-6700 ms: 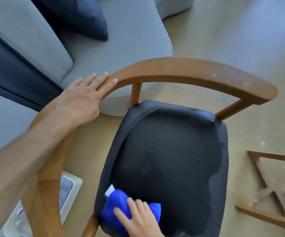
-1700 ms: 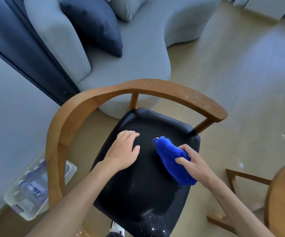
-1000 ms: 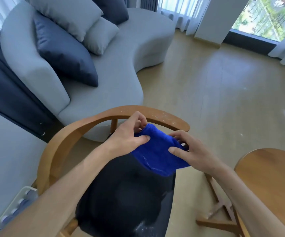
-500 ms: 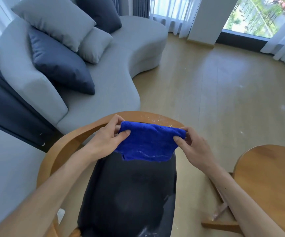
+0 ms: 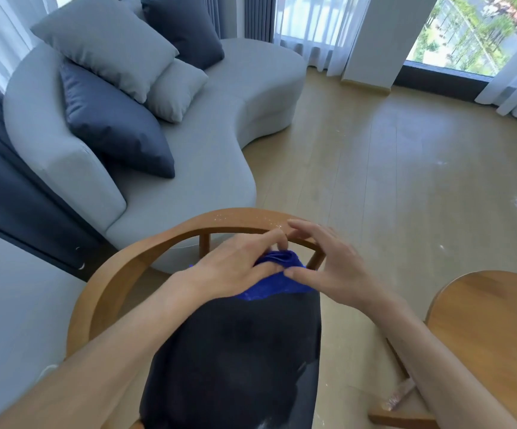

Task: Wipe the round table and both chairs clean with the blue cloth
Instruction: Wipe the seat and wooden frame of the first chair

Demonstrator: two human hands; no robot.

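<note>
Both hands bunch the blue cloth (image 5: 269, 281) above the chair (image 5: 145, 252). The left hand (image 5: 232, 264) grips it; the right hand (image 5: 328, 267) touches it with its thumb, fingers spread

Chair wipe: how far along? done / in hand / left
Done: the black seat looks mostly clean, bar a pale smear near its front right edge. In hand: the left hand grips the bunched blue cloth over the seat; the right hand touches it with its fingers spread. Left: white specks sit on the backrest rail. The table is only partly in view, and no second chair shows.
</note>
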